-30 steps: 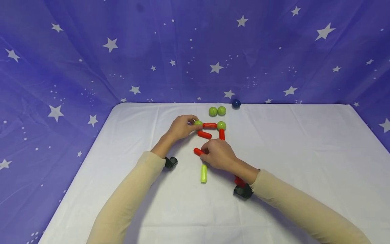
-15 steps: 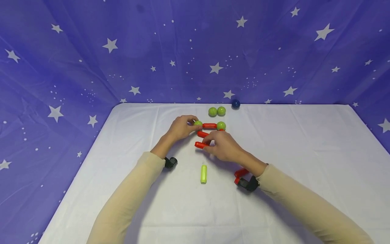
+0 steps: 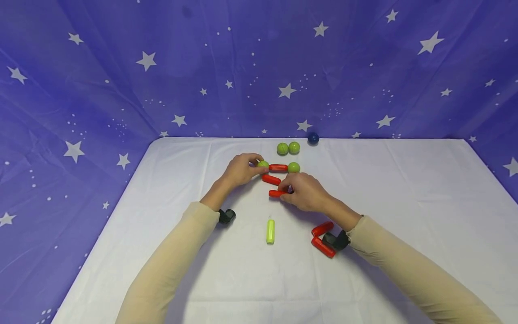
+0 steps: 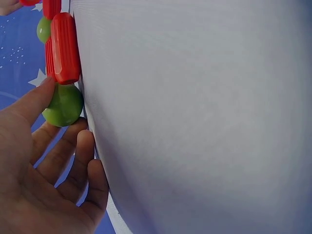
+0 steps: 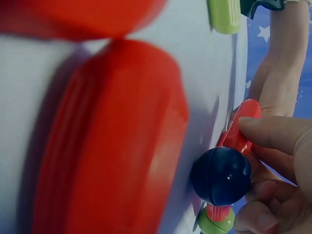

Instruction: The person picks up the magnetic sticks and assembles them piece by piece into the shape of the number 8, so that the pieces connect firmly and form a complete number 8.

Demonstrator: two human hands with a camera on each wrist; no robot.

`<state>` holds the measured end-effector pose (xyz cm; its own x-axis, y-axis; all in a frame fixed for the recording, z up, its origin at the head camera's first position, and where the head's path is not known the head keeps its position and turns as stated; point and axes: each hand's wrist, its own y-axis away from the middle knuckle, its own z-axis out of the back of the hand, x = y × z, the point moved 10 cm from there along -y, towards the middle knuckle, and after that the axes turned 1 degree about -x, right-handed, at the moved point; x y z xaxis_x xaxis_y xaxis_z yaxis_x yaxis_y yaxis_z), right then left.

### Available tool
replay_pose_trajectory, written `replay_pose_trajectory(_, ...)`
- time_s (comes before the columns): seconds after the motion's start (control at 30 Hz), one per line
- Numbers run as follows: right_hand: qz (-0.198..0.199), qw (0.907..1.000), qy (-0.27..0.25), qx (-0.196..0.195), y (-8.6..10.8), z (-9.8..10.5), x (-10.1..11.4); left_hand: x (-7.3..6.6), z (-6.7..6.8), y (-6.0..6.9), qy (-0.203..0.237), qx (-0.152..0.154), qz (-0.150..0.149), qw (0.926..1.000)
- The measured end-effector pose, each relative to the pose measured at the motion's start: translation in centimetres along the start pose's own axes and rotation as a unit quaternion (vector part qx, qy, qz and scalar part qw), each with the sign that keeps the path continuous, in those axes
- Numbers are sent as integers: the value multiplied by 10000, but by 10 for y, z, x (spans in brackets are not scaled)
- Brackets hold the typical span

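My left hand (image 3: 242, 170) holds a green ball (image 4: 65, 105) between thumb and fingers. Two red rods meet that ball: one red rod (image 3: 278, 168) runs right to a second green ball (image 3: 293, 167), the other red rod (image 3: 271, 180) slants down and right. My right hand (image 3: 306, 193) pinches another red rod (image 3: 276, 193) between thumb and fingers. In the right wrist view, the end of this rod (image 5: 239, 136) meets a dark blue ball (image 5: 222, 175), which the hand hides from the head view. Beyond that ball, a red rod leads to a green ball (image 5: 217, 223).
Below the hands lies a yellow-green rod (image 3: 270, 231). Two loose red rods, one upper (image 3: 322, 228) and one lower (image 3: 323, 247), rest under the right wrist. Near the far edge stand two green balls (image 3: 288, 148) and a dark blue ball (image 3: 313, 138). A starry curtain hangs behind the white table (image 3: 404, 202).
My right hand has moved away from me and to the right, with the red rod turned nearly level. The left hand stays on the green ball.
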<state>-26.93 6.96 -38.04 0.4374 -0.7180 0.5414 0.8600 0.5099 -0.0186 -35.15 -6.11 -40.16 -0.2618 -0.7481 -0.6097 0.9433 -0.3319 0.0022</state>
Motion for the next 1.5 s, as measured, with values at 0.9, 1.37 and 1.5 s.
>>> replay_pose_trajectory(0.9, 211, 9989, -104, -396, 16, 14, -4, -1, 0, 1, 29, -5, 65, 10000)
replay_pose_trajectory(1.37, 108, 9990, -363, -244, 40, 18, -25, 1, 0, 1, 57, -10, 93, 9999)
replay_pose_trajectory(1.5, -45, 9991, -366, -231, 40, 15, -27, 1, -1, 1, 73, -10, 84, 9999)
